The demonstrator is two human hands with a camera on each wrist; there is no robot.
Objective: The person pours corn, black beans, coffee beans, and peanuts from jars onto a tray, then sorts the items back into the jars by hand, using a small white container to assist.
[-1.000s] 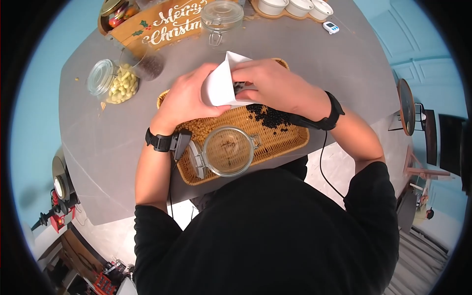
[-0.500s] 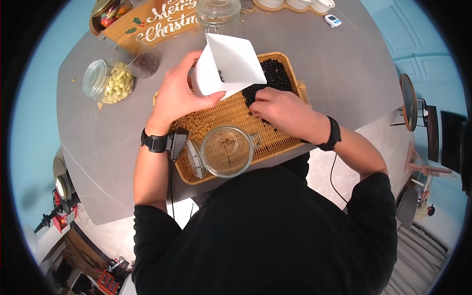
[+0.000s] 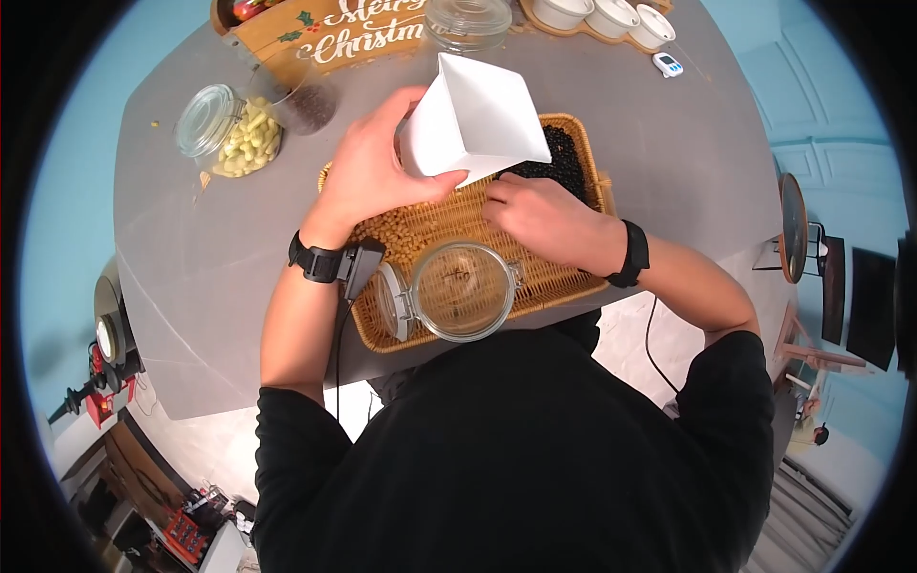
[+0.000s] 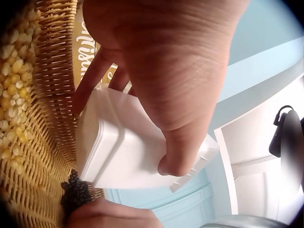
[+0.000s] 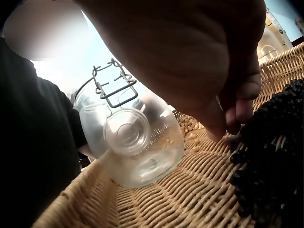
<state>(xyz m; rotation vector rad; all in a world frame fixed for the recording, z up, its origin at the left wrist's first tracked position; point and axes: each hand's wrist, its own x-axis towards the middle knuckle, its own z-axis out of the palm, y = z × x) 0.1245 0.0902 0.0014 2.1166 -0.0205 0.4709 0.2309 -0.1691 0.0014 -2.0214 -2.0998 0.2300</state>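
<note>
My left hand (image 3: 373, 167) grips a white square tapered container (image 3: 435, 129), thumb on the near side and fingers around the far side, with its wide mouth tilted to the right. The container hangs over the wicker basket (image 3: 358, 329). My right hand (image 3: 549, 220) is down in the basket, its thumb and fingertips pinched together around a black bean at the edge of the pile of black beans (image 5: 280, 142). Yellow corn kernels (image 4: 16, 80) lie in the basket's left part. An open clip-top glass jar (image 5: 137, 137) stands in the basket near the body.
Left on the grey table (image 3: 210, 306) are a jar of pale yellow pieces (image 3: 250, 143) and a clear container with dark contents (image 3: 308, 107). At the back stand a Christmas sign box (image 3: 334, 43), another glass jar (image 3: 468, 24), white lidded pots (image 3: 611, 17) and a small timer (image 3: 668, 65).
My right hand has left the white container's mouth and come down to the black beans in the basket. My left hand has raised the container and turned its mouth more to the right.
</note>
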